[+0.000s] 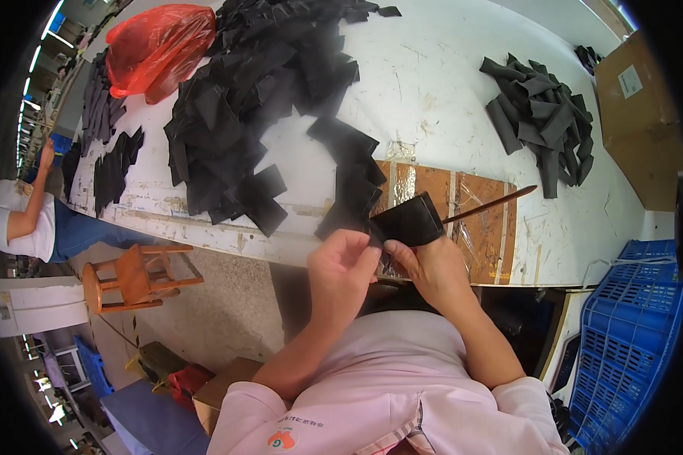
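A black rectangular fabric piece (pixel 410 222) is held up over the table's near edge, between my two hands. My left hand (pixel 343 262) pinches its left corner with thumb and forefinger. My right hand (pixel 432 271) grips its lower edge, the thumb in front and the other fingers mostly hidden behind. From the piece's right side a thin brown pointed stick (pixel 493 202) reaches up and right; I cannot tell whether it lies inside the fabric or behind it. Just left of the held piece, several similar black pieces (pixel 350 174) overlap in a row.
A big heap of black pieces (pixel 258 91) covers the table's left middle, near a red plastic bag (pixel 159 49). Another pile (pixel 542 114) is at right, before a cardboard box (pixel 641 114). Brown taped cardboard (pixel 493 250) lies under my hands. Blue crates (pixel 626 341), a wooden stool (pixel 136 277), another person (pixel 23 216).
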Demonstrator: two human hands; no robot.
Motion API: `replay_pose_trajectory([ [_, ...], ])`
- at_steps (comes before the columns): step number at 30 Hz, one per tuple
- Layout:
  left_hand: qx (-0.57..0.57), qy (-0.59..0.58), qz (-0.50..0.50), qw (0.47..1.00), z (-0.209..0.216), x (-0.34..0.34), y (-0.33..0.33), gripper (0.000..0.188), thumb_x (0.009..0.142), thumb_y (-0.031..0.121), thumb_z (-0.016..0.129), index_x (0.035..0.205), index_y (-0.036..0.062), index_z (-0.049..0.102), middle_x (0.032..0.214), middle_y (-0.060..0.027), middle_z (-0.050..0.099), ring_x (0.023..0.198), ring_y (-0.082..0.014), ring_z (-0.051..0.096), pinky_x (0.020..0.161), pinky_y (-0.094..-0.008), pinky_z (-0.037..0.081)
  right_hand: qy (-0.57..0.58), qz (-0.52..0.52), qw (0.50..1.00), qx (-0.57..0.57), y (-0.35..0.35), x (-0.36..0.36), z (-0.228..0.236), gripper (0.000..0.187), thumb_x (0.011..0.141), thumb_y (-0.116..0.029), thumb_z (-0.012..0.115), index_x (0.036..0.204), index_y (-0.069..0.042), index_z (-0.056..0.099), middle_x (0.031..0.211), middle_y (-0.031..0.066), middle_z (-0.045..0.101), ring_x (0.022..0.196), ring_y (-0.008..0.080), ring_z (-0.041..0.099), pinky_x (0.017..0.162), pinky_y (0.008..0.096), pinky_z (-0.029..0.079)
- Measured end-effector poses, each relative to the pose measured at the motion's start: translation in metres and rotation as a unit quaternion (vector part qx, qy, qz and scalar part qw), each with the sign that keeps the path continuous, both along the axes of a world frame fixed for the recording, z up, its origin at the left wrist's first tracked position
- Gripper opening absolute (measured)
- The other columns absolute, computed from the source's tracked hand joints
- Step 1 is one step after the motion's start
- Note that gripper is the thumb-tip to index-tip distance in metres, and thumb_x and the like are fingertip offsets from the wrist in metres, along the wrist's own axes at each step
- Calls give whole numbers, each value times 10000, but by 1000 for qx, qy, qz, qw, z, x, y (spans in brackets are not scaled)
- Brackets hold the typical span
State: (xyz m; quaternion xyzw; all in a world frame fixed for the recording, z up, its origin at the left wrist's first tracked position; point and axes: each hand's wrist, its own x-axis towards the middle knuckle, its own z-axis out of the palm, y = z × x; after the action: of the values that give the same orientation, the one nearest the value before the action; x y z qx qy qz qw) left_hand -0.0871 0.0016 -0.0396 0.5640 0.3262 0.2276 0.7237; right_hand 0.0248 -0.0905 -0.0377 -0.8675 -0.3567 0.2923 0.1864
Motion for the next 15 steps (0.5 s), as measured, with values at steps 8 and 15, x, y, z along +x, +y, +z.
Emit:
replay_pose_trajectory([
  [8, 268, 19, -5, 963, 11, 7, -13, 71, 738, -38, 577, 797, -8, 554, 628, -41, 582, 558, -69, 559, 493, -197, 452, 27, -15, 906, 421, -11, -8, 16, 146, 678, 4, 634, 811, 0, 576, 720, 99, 525, 606, 256, 533, 519, 320, 441],
  [15, 219, 20, 100, 970, 5, 13, -11, 134, 713, -55, 580, 832, 4, 567, 661, -63, 588, 529, -95, 549, 460, -209, 428, -196, 34, 903, 381, 3, -11, 0, 188, 625, 46, 610, 801, -4, 568, 744, 115, 506, 652, 278, 528, 537, 344, 450],
])
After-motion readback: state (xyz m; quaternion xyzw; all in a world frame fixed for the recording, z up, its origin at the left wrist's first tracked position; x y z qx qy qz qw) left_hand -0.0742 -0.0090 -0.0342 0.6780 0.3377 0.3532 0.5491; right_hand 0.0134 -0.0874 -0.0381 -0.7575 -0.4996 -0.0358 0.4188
